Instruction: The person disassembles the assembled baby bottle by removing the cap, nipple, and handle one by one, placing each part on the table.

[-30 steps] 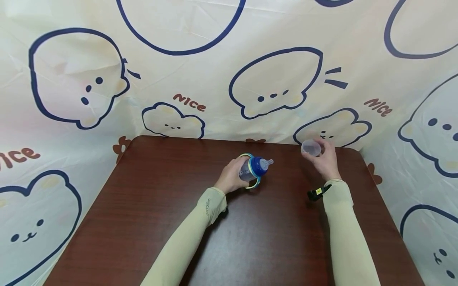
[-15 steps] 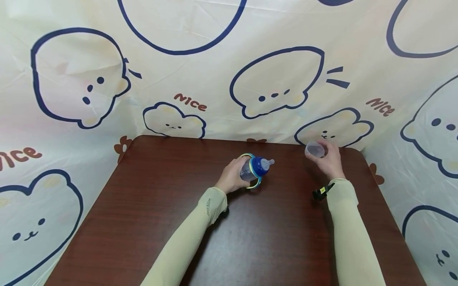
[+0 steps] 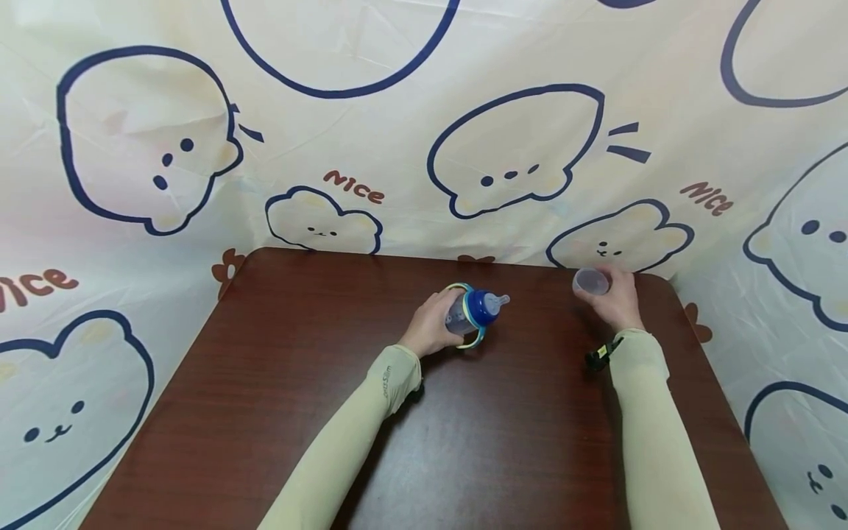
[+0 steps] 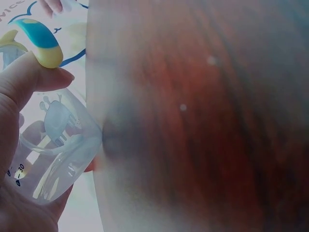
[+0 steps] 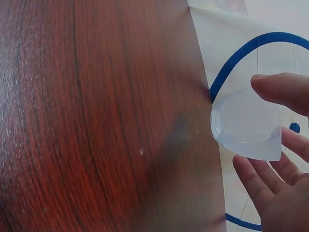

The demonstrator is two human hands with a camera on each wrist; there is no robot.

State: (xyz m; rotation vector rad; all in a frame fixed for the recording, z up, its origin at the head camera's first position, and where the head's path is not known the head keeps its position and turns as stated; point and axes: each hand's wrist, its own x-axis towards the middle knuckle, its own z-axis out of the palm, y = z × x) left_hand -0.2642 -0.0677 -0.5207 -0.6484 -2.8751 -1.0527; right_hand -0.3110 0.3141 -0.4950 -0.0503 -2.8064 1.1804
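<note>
Your left fingers [image 3: 442,300] grip a baby bottle [image 3: 478,308]: clear body printed with an animal and dark scale marks, blue collar, yellow-and-blue handles. It tilts over, its clear teat pointing to your right. Your right fingers [image 5: 248,179] hold a plain translucent cup [image 3: 590,282], well apart from the bottle, its rounded closed end toward the desk [image 3: 503,442].

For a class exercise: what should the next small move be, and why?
Probably set the clear cap on the table: the right hand holds it near the far edge, away from the bottle, which the left hand grips, teat uncovered.
</note>
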